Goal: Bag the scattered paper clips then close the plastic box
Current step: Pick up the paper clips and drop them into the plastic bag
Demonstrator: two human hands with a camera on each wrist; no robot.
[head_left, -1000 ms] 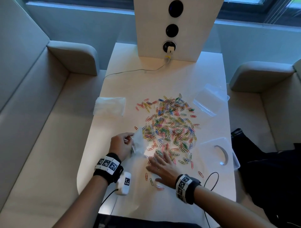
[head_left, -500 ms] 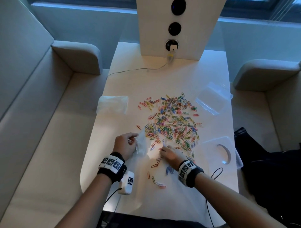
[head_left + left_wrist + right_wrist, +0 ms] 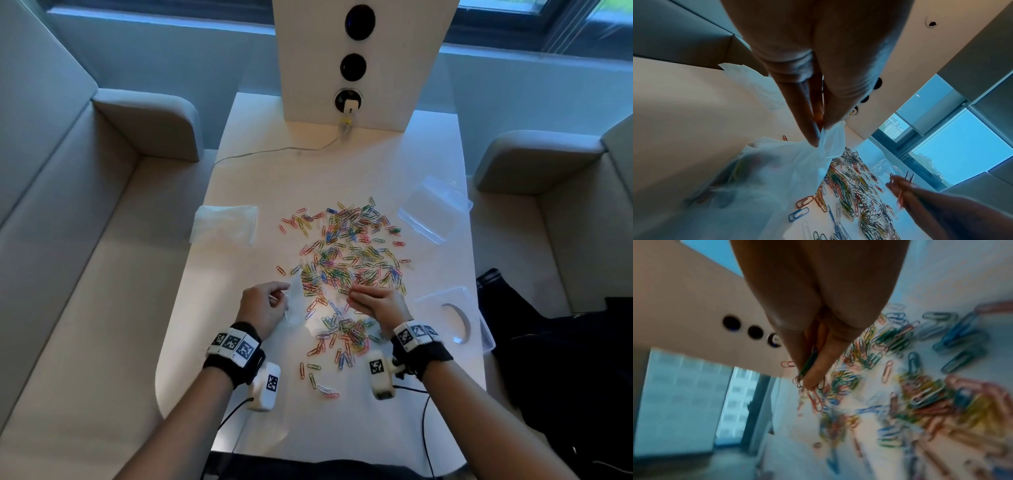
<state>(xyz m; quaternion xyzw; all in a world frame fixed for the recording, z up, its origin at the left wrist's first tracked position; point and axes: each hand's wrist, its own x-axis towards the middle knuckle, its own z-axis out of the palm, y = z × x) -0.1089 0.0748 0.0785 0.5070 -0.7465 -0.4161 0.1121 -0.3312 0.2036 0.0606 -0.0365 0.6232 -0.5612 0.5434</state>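
Observation:
Coloured paper clips lie scattered over the middle of the white table. My left hand pinches the rim of a clear plastic bag at the heap's near left; a few clips show dimly inside it. My right hand is at the heap's near edge with its fingers curled, pinching a few paper clips. The clear plastic box stands open at the right, and its lid lies farther back.
Another clear bag lies flat at the table's left. A white panel with round sockets stands at the far end, with a cable trailing from it. Grey sofas flank the table. A dark bag sits at the right.
My right hand has moved forward from the near table, where it lay flat, into the heap and curled round some clips. More clips now lie pulled toward me. The left hand keeps holding the bag.

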